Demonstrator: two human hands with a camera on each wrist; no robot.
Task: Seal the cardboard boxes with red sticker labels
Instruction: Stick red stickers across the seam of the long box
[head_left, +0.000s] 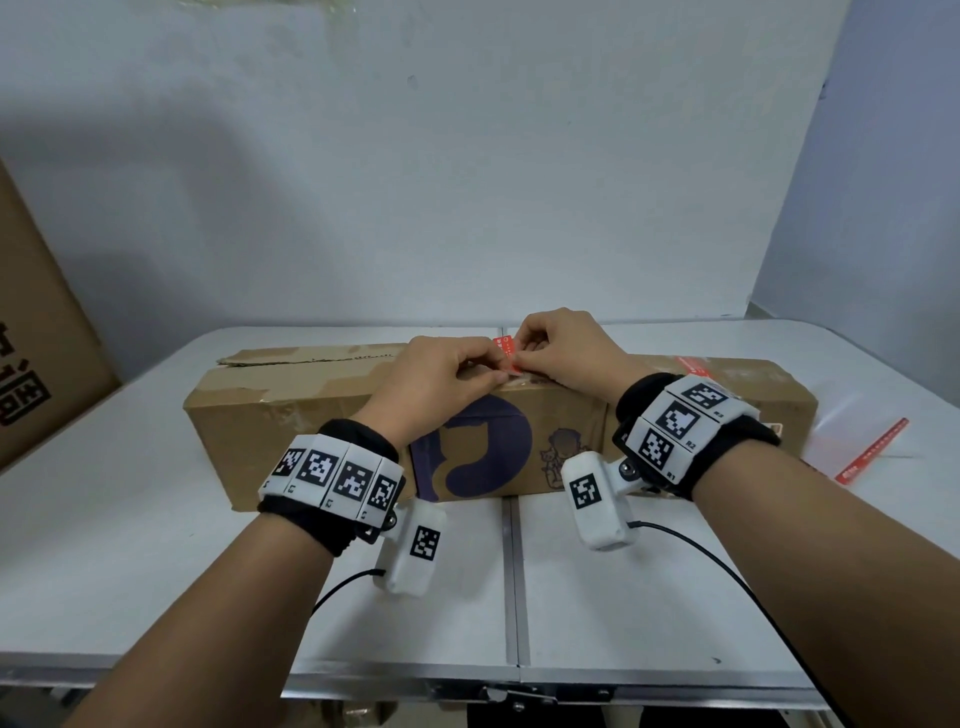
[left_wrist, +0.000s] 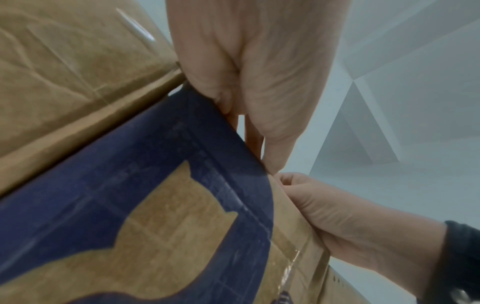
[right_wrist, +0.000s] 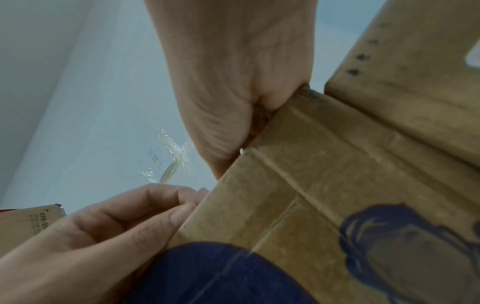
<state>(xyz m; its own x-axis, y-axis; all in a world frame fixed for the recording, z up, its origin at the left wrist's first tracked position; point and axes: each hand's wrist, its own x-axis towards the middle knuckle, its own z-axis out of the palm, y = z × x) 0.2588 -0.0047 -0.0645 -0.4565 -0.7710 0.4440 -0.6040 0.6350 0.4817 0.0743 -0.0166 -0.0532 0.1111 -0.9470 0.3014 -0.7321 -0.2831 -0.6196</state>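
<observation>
A long cardboard box (head_left: 291, 415) with a purple logo lies across the white table. A red sticker label (head_left: 506, 353) sits at the middle of its top front edge, over the flap seam. My left hand (head_left: 488, 371) pinches the label's near end at the edge. My right hand (head_left: 524, 353) pinches its far part from the right. In the left wrist view, the left hand (left_wrist: 259, 82) curls over the box edge (left_wrist: 78, 82) and the right hand (left_wrist: 350, 222) meets it. The right wrist view shows the right hand (right_wrist: 228, 82) on the box (right_wrist: 337, 164); the label is mostly hidden there.
A second red label (head_left: 693, 366) is stuck on the box top further right. A clear backing sheet with a red strip (head_left: 872, 449) lies on the table (head_left: 156, 545) at the right. A large printed cardboard box (head_left: 31, 338) stands at the far left.
</observation>
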